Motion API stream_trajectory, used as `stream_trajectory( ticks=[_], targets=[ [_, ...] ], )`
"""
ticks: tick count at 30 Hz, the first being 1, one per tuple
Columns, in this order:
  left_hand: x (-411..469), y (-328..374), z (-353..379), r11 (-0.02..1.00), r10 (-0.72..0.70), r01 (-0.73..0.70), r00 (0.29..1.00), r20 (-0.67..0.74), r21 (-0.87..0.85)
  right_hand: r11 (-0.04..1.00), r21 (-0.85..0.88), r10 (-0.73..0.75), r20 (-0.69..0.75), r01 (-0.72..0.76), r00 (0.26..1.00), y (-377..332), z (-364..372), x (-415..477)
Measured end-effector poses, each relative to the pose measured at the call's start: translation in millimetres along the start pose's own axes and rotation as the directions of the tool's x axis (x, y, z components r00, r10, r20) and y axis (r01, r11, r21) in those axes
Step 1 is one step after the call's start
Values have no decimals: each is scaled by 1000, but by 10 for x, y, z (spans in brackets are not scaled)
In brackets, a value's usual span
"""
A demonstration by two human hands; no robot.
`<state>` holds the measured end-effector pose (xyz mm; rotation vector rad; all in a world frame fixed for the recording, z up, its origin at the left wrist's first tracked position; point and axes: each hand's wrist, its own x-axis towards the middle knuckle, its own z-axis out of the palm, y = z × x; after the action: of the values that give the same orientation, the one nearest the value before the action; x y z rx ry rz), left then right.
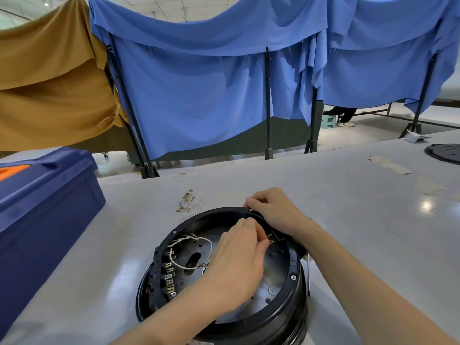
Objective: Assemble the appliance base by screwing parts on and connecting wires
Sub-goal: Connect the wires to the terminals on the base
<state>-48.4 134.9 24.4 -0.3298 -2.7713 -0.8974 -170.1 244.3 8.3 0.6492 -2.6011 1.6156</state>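
Note:
The round black appliance base stands upside down on the table, its metal plate showing inside. A white wire with ring terminals loops across the plate beside a black terminal block with brass tabs. My left hand reaches into the base and pinches a small brass connector at the far right inner wall. My right hand grips the far rim of the base, fingers curled over it, just above that connector.
Several loose brass-tipped wires lie on the grey table behind the base. A dark blue bin stands at the left. A black round cover sits at the far right. Blue and tan cloth screens hang beyond the table.

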Motion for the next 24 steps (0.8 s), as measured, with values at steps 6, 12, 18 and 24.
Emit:
stream_trajectory(
  ticks=[6,12,18,24],
  targets=[
    [-7,4,15,1000,-6,6,1000,-8,-10,1000,5,-4,3,4,1000,5,2,1],
    [-2,-28,37,1000,4,-4,1000,-11,-19,1000,9,-16,2,16,1000,20,4,1],
    [1,-30,35,1000,9,-9,1000,-20,-14,999,21,-35,14,35,999,20,1,-10],
    [17,-17,22,999,40,-38,997,-61,29,999,31,-37,16,37,999,19,9,-16]
  ],
)
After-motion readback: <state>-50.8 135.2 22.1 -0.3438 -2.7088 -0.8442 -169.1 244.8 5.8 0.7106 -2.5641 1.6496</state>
